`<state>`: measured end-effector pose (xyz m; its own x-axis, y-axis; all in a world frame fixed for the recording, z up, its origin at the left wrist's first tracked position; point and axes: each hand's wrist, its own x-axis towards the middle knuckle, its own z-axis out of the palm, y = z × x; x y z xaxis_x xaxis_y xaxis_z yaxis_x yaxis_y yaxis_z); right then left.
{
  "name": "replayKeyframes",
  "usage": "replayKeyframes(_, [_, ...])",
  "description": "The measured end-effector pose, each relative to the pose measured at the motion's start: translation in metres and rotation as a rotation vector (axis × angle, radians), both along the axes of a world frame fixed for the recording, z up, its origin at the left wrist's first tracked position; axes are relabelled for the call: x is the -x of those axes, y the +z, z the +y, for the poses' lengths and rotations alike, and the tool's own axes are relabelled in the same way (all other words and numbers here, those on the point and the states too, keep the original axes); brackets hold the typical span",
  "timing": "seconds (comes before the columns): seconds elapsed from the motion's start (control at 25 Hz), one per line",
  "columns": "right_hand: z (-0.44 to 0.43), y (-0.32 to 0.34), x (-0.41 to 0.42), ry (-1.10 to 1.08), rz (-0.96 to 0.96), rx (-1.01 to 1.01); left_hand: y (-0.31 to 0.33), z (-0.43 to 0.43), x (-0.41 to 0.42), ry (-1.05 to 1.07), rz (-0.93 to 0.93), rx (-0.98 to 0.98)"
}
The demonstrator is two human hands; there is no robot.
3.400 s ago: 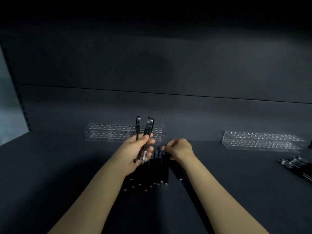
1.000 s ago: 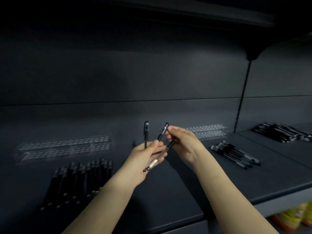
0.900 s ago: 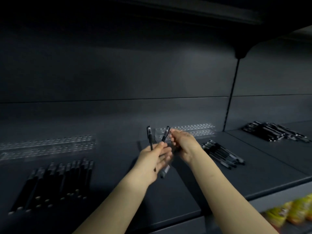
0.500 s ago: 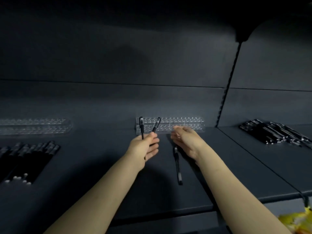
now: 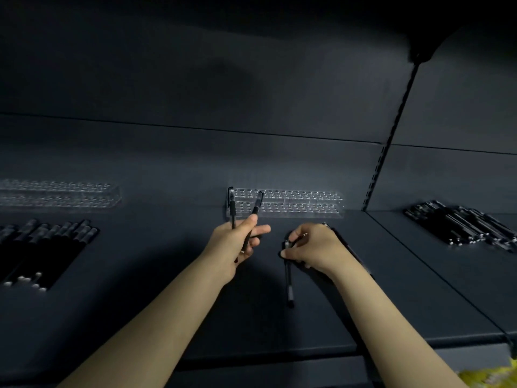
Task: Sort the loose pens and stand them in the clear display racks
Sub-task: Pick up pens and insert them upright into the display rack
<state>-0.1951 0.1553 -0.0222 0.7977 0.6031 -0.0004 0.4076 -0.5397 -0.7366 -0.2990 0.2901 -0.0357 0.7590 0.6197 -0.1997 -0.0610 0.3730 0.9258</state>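
Pen pickup, racking next
Left hand (image 5: pixel 237 243) grips two pens (image 5: pixel 256 205), right hand (image 5: pixel 312 247) pinches pen (image 5: pixel 289 284) off shelf (image 5: pixel 391 289); next I aim them into back-edge rack (image 5: pixel 296 204)

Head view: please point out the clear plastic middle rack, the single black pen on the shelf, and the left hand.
Clear plastic middle rack (image 5: pixel 307 206): head view, front wall.
Single black pen (image 5: pixel 289 287): head view, lower barrel.
Left hand (image 5: pixel 233 245): head view, back of hand.

The dark matte shelf (image 5: pixel 167 289) carries a clear perforated rack (image 5: pixel 285 204); left of it, a second clear rack (image 5: pixel 58 194) and rowed black pens (image 5: pixel 42 247); before it, one black pen (image 5: pixel 288 281); right, heaped pens (image 5: pixel 461 228).
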Motion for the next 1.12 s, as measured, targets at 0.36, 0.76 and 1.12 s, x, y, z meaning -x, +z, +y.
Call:
replayKeyframes(0.36, [-0.024, 0.024, -0.041, -0.117, 0.143, -0.082, 0.000, 0.003, 0.002, -0.017, -0.048, 0.029])
replayKeyframes(0.76, [-0.023, 0.017, -0.040, -0.056, 0.120, -0.282, -0.001, 0.001, 0.003, 0.004, -0.045, -0.013])
replayKeyframes(1.12, [0.088, 0.033, 0.031, 0.118, 0.736, -0.731, 0.015, 0.035, 0.049, 0.029, -0.044, -0.132])
